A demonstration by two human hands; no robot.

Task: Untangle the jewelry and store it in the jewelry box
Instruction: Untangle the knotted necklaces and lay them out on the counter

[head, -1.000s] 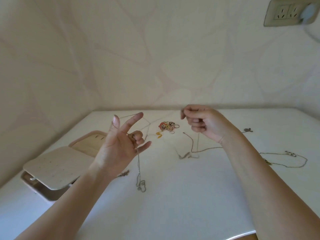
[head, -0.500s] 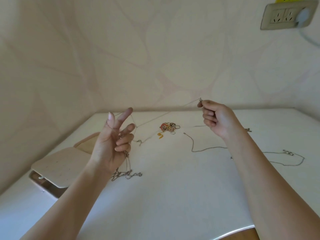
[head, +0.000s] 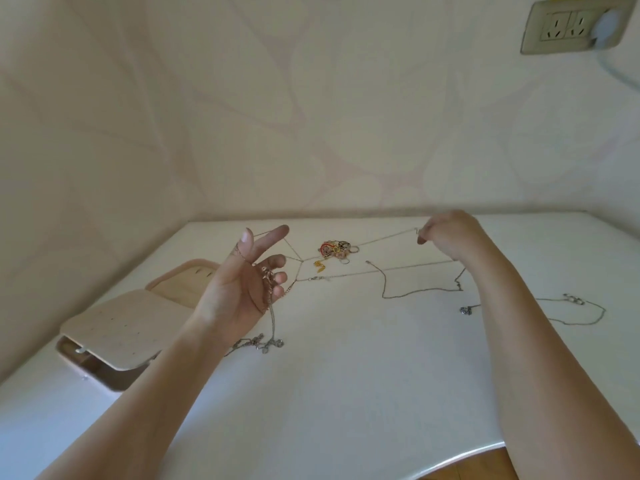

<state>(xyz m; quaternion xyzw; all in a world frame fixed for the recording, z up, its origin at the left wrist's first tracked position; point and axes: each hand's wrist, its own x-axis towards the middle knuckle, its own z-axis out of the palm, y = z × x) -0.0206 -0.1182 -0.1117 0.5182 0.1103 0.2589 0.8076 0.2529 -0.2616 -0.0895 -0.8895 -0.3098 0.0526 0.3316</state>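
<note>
My left hand [head: 246,285] is raised palm up over the white table [head: 346,393], with thin chains looped over its index and middle fingers and a rose-gold chain [head: 268,289] caught in its curled lower fingers. From it a tangle of chain ends [head: 259,344] hangs down onto the table. My right hand [head: 450,237] pinches the end of a thin silver chain [head: 388,236] that stretches taut across to my left hand. The wooden jewelry box [head: 121,327] stands open at the left.
A pile of coloured rings and small pieces [head: 336,249] lies at the back centre, a gold piece [head: 320,266] beside it. Loose chains lie on the table: a dark one [head: 415,291] and another with a pendant [head: 571,310] at right. A wall socket [head: 571,26] is top right.
My right hand has moved right and away, pulling the silver chain taut. My left hand has risen and the hanging tangle now rests on the table.
</note>
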